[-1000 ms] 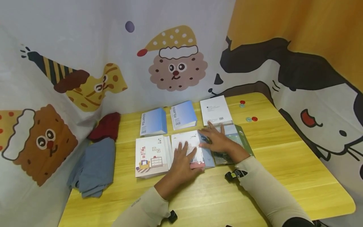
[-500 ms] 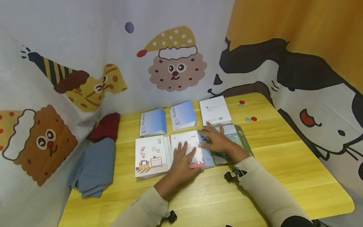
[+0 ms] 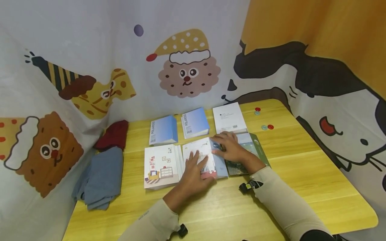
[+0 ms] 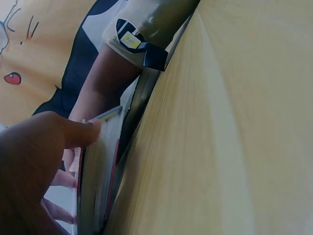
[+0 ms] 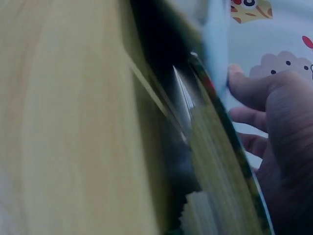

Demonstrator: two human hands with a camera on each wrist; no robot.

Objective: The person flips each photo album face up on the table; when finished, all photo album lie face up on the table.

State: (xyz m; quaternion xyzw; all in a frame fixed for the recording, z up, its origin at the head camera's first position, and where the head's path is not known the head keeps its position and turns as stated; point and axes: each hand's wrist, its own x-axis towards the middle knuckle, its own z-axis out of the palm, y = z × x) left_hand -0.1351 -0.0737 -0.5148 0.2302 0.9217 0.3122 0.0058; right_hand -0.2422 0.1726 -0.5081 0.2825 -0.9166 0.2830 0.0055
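In the head view, my left hand is spread over a white book with a drawn cover, fingers fairly straight across it. The left wrist view shows the thumb at that book's near edge. My right hand rests at the book's blue right-hand flap, its thumb touching the flap and its other fingers bent. Beneath the right hand lies a landscape-covered book with a green edge. Left of these sits another white book with a furniture drawing.
Two blue POLAROID books, one on the left and one on the right, stand behind with a white book. Grey-blue cloth and dark red cloth lie at left. Small red and pale discs lie at right.
The fingers of my right hand have drawn in from a wider spread near the back white book. My left hand and the books stay nearly where they were.
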